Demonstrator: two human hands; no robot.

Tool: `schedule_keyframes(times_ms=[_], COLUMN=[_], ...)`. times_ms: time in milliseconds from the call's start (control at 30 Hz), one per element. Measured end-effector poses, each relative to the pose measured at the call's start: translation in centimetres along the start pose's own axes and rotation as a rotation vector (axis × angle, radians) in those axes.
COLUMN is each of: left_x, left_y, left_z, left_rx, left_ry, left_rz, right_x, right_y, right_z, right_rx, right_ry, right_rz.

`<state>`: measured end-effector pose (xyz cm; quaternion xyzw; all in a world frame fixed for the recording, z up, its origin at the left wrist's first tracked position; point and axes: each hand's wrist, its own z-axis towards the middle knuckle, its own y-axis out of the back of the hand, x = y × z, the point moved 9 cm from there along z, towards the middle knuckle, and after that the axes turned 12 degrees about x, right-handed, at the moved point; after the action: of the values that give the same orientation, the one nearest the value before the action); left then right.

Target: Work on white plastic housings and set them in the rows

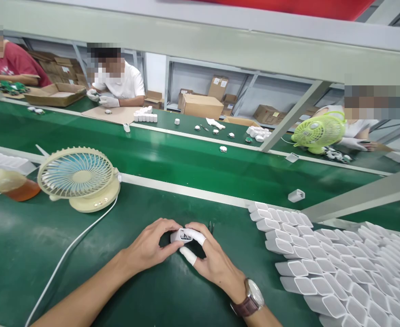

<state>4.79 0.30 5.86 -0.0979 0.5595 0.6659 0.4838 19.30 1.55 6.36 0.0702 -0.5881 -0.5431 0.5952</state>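
My left hand [152,243] grips a small white plastic housing [175,236] between thumb and fingers, just above the green worktop. The housing's open end faces right, and some dark and metallic parts show inside it. At that end is my right hand [211,259], with white finger cots on thumb and index finger. Its index fingertip touches the rim of the opening, while the thumb sits just below. Whether the right fingers also pinch a small part is hidden. A thin dark two-pronged tool [211,227], perhaps tweezers, lies behind my right hand.
Rows of white housings [325,268] cover the right side. On the left stand a cream fan [82,177] with a white cord and a bottle of orange liquid [19,188]. Beyond runs a green conveyor belt [172,159] carrying a housing [296,195]; co-workers sit across it.
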Motion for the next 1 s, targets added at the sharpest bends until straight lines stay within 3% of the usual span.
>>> schedule_keyframes(times_ms=[367, 700, 1000], left_x=[0.04, -0.31, 0.48], left_y=[-0.04, 0.01, 0.07], left_z=[0.09, 0.03, 0.05], left_rx=[0.022, 0.038, 0.024], left_ry=[-0.021, -0.092, 0.008], left_rz=[0.035, 0.028, -0.067], right_x=[-0.18, 0.42, -0.26], right_y=[0.45, 0.37, 0.64], right_z=[0.05, 0.1, -0.43], right_rx=[-0.049, -0.021, -0.094], right_ry=[0.002, -0.002, 0.0], right_rz=[0.024, -0.252, -0.107])
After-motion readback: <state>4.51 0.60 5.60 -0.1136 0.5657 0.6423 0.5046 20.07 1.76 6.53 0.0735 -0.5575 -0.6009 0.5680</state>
